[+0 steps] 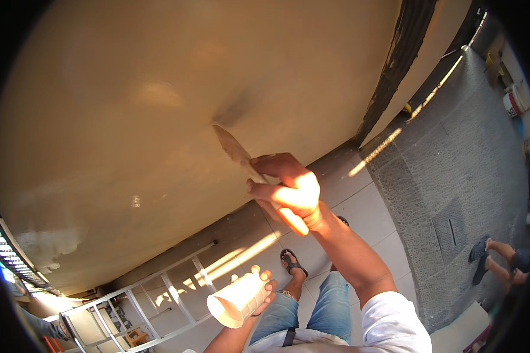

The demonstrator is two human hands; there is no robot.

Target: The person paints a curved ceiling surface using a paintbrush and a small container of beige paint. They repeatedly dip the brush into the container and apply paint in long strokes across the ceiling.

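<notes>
My right hand [288, 191] is closed around the handle of a putty knife [232, 145]. The knife's pale-smeared blade points up and left, its tip at or very close to a smooth tan wall [118, 123]; contact is hard to judge. Lower down, my left hand [268, 289] grips a cream-coloured cup-like container [241, 301]. Its mouth tilts toward the lower left, and its contents cannot be made out. Damp-looking, glossy patches show on the wall's lower left part.
A metal ladder [136, 307] is at the lower left, near another person's leg [38, 322]. A dark strip [394, 65] runs down the wall's right side. Grey paving [430, 170] lies to the right, with another person [500, 265] and a white bucket [512, 101] beyond.
</notes>
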